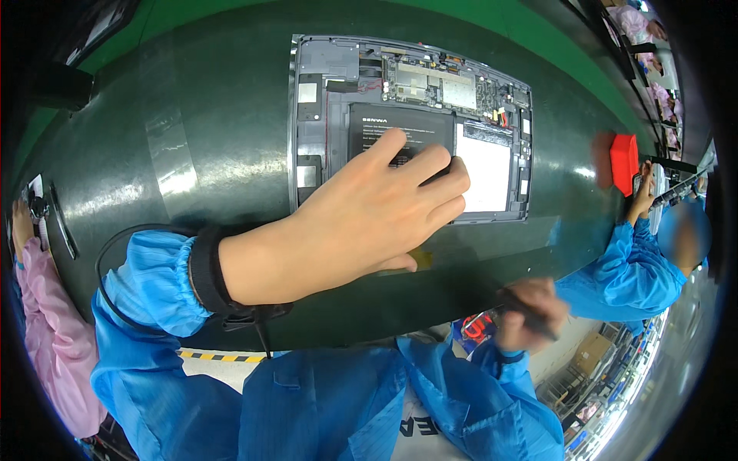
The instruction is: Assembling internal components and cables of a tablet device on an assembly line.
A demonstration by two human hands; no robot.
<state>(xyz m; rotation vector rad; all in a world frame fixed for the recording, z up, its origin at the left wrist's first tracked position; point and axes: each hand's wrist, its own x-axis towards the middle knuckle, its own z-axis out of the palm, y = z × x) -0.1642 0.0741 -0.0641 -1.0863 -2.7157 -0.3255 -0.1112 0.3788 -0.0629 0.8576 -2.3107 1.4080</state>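
Note:
An opened tablet-like device (315, 58) lies on the dark green bench, its inside facing up. It shows a circuit board (438, 83), a black battery pack (369, 138) and a white rectangular panel (492, 173). My left hand (377, 196) reaches across the lower middle of the device, fingers spread and bent over the battery; it covers part of both. A black strap (209, 269) with a cable circles my left wrist. Off the bench's near edge, my right hand (530, 307) is closed around a dark, stick-shaped tool (529, 313), smeared by motion, its exact kind unclear.
A red bin (624, 164) stands at the bench's right end, near a co-worker's blue sleeve (623, 269). At far left are a pink-sleeved co-worker's arm (54, 323) and a black pen-like object (63, 223). Clear tape (169, 146) runs along the bench surface left of the device.

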